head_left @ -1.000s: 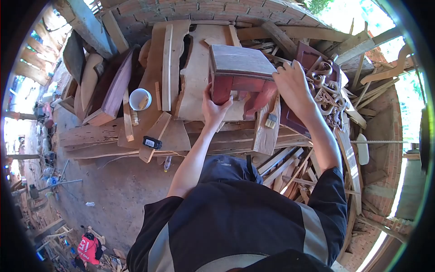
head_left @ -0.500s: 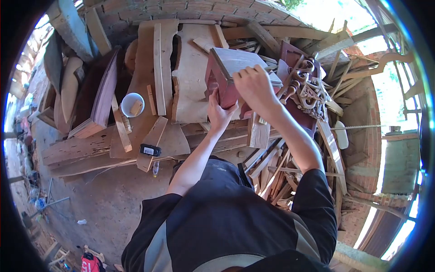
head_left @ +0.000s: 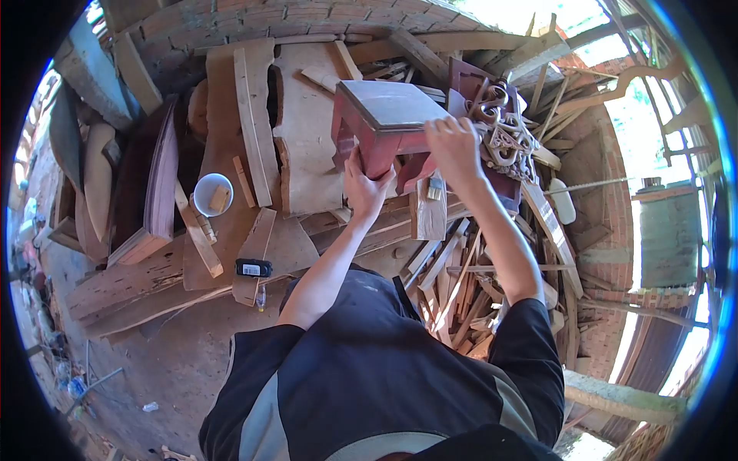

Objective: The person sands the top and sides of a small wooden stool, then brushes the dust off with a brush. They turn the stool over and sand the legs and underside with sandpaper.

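Observation:
A small reddish-brown wooden stool point(head_left: 377, 146) with a flat greyish top is in front of me, tilted slightly so its apron and legs show. Around its near leg my left hand point(head_left: 367, 188) is closed, with the thumb against the wood. My right hand point(head_left: 455, 146) lies at the right edge of the top, its fingers bent and pressed together; whatever may be under them is hidden. Just below that hand, a paintbrush point(head_left: 434, 188) rests on a pale wood block point(head_left: 429, 215). Carved wooden scrollwork point(head_left: 507, 138) stands to the right of the stool.
Boards and planks point(head_left: 254, 131) cover the bench. A white bucket point(head_left: 213, 194) with a wood piece in it stands at the left, near a black object with a label point(head_left: 254, 267). Wood offcuts point(head_left: 477, 307) are piled below right, and a brick wall point(head_left: 292, 27) runs behind.
My right hand has moved from above the top to its right edge, slightly lower. The view has shifted a little; my left hand still grips the leg.

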`<action>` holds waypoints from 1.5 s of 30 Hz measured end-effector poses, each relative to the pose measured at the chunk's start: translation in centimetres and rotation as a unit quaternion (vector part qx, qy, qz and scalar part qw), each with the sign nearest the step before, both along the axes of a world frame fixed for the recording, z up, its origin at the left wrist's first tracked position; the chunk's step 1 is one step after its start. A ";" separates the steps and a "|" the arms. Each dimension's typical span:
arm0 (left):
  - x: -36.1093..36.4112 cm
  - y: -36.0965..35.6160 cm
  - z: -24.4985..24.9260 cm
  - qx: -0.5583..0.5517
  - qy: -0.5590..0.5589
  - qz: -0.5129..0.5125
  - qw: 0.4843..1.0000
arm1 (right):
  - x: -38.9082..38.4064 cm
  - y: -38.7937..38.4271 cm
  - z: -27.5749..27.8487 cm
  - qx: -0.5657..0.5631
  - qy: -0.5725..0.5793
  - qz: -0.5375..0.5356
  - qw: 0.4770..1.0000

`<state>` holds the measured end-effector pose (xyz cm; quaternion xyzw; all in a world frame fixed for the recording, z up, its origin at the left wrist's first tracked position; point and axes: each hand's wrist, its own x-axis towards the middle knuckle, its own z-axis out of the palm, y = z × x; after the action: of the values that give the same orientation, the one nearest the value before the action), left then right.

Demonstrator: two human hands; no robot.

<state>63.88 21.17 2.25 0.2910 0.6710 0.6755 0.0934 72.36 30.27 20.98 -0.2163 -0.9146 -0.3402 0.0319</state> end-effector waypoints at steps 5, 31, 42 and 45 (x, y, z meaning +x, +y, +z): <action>-0.3 0.5 0.1 -0.008 0.031 0.009 0.999 | -4.8 -4.2 -1.0 -0.055 0.018 0.101 0.993; 0.0 -0.2 -0.5 -0.034 0.045 0.007 0.998 | 0.3 1.8 -9.5 -0.244 0.534 -0.090 0.805; -0.5 0.6 -1.6 0.020 0.110 0.022 0.993 | -3.0 -4.7 -8.4 -0.352 0.435 0.174 0.810; -0.5 0.0 -1.5 0.006 0.102 -0.001 0.995 | -0.5 -2.7 -8.3 -0.261 0.544 -0.002 0.797</action>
<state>63.43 21.15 0.80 0.3594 0.6728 0.6462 0.0234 71.91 27.56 12.65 -0.3676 -0.8002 0.0850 0.4661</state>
